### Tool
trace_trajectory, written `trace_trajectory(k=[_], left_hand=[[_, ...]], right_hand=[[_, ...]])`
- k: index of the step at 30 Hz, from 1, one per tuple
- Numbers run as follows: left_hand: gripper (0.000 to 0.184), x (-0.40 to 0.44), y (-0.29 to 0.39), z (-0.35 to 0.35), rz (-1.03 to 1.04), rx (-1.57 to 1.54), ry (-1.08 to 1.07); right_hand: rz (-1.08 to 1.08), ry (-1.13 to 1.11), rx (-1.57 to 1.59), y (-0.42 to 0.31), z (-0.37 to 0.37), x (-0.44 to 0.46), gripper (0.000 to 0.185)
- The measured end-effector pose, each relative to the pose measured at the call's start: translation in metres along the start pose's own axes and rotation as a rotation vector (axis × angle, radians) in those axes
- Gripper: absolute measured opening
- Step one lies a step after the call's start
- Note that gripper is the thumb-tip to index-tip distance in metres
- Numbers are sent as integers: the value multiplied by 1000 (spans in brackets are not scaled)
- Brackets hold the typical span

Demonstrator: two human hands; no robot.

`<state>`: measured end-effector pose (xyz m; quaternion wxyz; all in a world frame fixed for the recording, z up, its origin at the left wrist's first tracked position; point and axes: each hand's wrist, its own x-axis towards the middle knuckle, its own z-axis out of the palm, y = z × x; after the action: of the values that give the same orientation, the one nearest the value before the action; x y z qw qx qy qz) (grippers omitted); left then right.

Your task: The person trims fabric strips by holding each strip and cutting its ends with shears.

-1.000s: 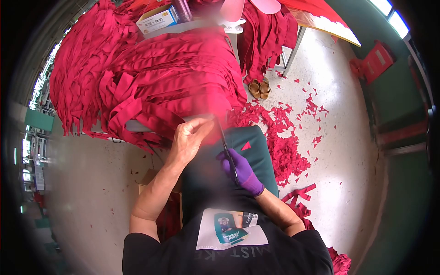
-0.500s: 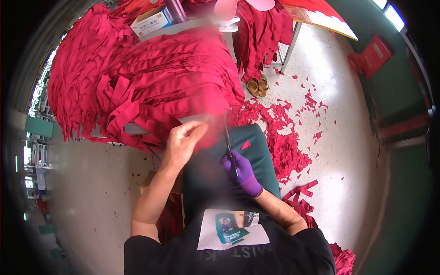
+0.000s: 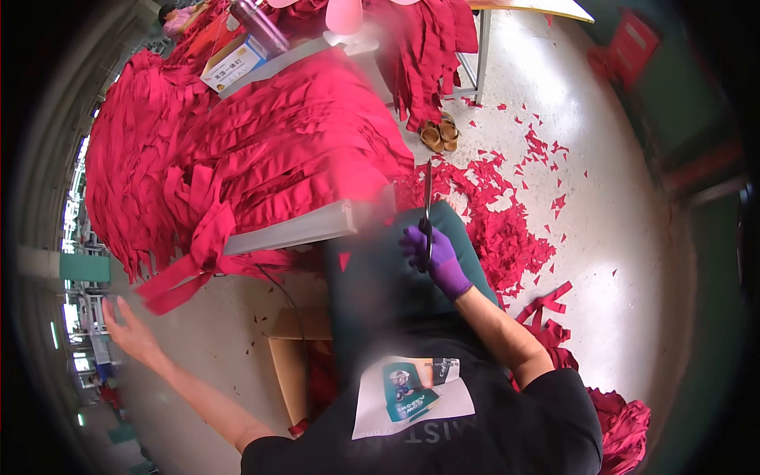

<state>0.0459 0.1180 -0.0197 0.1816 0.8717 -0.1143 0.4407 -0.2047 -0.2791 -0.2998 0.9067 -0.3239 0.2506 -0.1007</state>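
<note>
Crimson fabric strips lie heaped over a pale table from 10 to 12 o'clock, their loose ends drooping off the near edge between 8 and 9 o'clock. The bare left hand, a moment ago pinched close to the dark scissors near the centre, is now swung out to 8 o'clock — fingers spread, nothing visible in it, apart from the strips but nearest their drooping ends. The purple-gloved right hand, just off centre toward 4 o'clock, stays closed around the scissors, whose tips point to 12 o'clock; whether the blades are parted, I cannot tell. With the hands now well apart and no strip visible at the blades, the scissors seem idle for the moment — red scraps litter the floor at 3 o'clock.
</note>
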Motion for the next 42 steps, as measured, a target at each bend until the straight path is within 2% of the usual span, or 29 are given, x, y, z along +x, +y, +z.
trace_trajectory(k=[1, 4, 5, 7, 9, 11, 14, 16, 22, 25, 29, 32, 36, 37, 40, 42], left_hand=[[33, -2, 7, 4, -25, -95, -31], [28, -25, 69, 41, 71, -376, -386], [24, -34, 97, 55, 44, -525, -528], [18, -55, 154, 83, 77, -701, -672], [16, -72, 207, 98, 285, -720, -838], [19, -89, 239, 122, 551, -703, -806], [24, -99, 273, 136, 809, -624, -871], [24, -104, 286, 147, 919, -631, -829], [24, -108, 298, 167, 1053, -528, -821], [22, -100, 298, 177, 982, -558, -1051], [14, -89, 304, 166, 810, -624, -1217], [13, -95, 304, 165, 395, -756, -1181], [10, -105, 308, 154, 449, -732, -736], [10, -110, 308, 151, 533, -712, -657], [8, -133, 299, 149, 695, -641, -606], [9, -146, 294, 145, 759, -612, -654]], right_hand=[[-55, -28, 39, 3, 2, 12, 22], [-77, 8, 210, 18, 11, 48, 25], [-151, -66, 151, 16, 16, 53, 28], [-242, -132, 122, 16, 28, 64, 25], [-294, -155, 158, 20, 38, 75, 23], [-340, -152, 203, 22, 42, 85, 22], [-406, -127, 238, 21, 37, 95, 22], [-453, -106, 251, 16, 29, 99, 23], [-527, -90, 165, 0, 18, 89, 32], [-520, -72, 60, -6, 17, 81, 33], [-473, -47, -117, -19, 20, 69, 30], [-507, -50, -93, -22, 23, 64, 28], [-512, -31, -40, -24, 27, 59, 27], [-506, -33, -41, -26, 28, 57, 26], [-452, -29, 39, -32, 37, 47, 25], [-455, -39, 62, -32, 40, 44, 24]])
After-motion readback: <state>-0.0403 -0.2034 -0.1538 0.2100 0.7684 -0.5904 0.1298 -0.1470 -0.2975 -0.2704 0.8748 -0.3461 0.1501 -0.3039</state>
